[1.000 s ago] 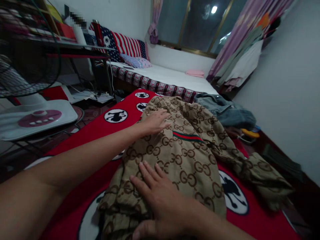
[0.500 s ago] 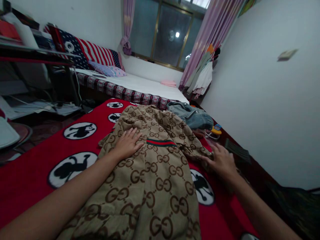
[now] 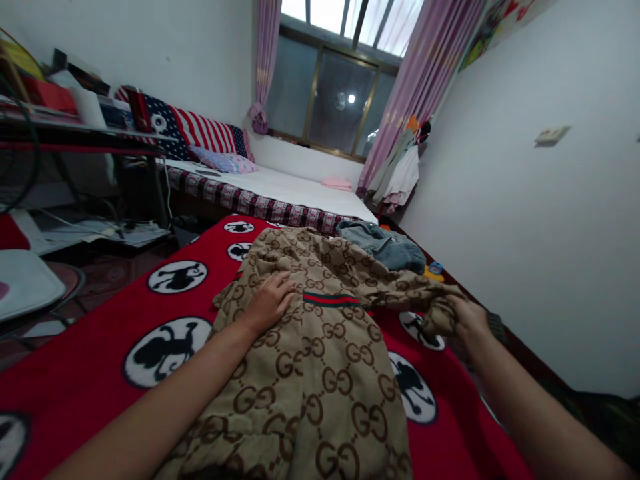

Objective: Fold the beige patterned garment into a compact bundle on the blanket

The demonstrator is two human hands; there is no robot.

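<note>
A tan jacket [image 3: 330, 373] with a brown letter pattern and a green-red-green stripe [image 3: 331, 300] lies spread on a red blanket [image 3: 90, 360]. My left hand [image 3: 273, 301] rests on its upper left part, fingers stretched out over the cloth. Off to the right, my right hand [image 3: 469, 320] is closed on the cuff end of the jacket's sleeve [image 3: 400, 285]. That sleeve is pulled out sideways, with its end bunched at my fingers and raised above the blanket. The other sleeve is mostly hidden beside and behind my left hand.
Folded blue denim [image 3: 383, 245] lies beyond the sleeve, near a yellow object [image 3: 434, 272]. A second bed [image 3: 300, 183] stands under the window. To the left are a cluttered desk [image 3: 100, 130] and a white-seated chair [image 3: 27, 283]. A wall [image 3: 540, 253] borders the right side.
My right hand has closed on the sleeve's end and drawn it outward to the right, straightening the sleeve. My left hand stays on the jacket. The camera view has tilted up slightly.
</note>
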